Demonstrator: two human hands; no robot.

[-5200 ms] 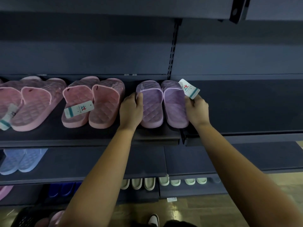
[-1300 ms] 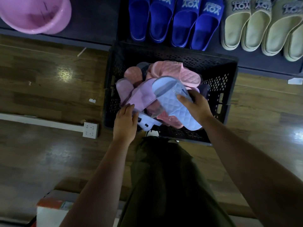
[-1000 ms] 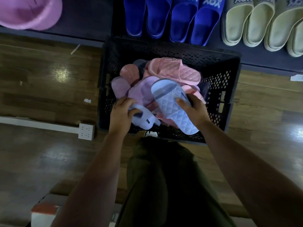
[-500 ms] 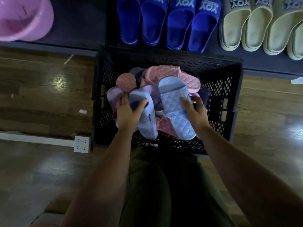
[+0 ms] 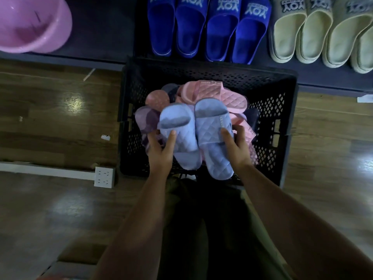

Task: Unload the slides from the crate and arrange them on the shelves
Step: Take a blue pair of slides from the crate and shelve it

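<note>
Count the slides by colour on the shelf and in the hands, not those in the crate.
Dark blue slides on the shelf: 4
Beige slides on the shelf: 4, one cut by the edge
Light blue slides, one in the left hand, one in the right hand: 2
Total: 10

Pale-blue quilted foam slides point(image 5: 210, 130): two, side by side over one black perforated plastic crate point(image 5: 222, 75), whose heap of pink and mauve quilted slides point(image 5: 222, 98) overlaps too much to count. Royal-blue slides lettered YOY point(image 5: 189, 27): four in a row; beige chunky-soled slides point(image 5: 314, 37): four in view, the last cut by the frame edge. Pink plastic basin point(image 5: 30, 23): one; white floor socket block point(image 5: 104, 177): one.
</note>
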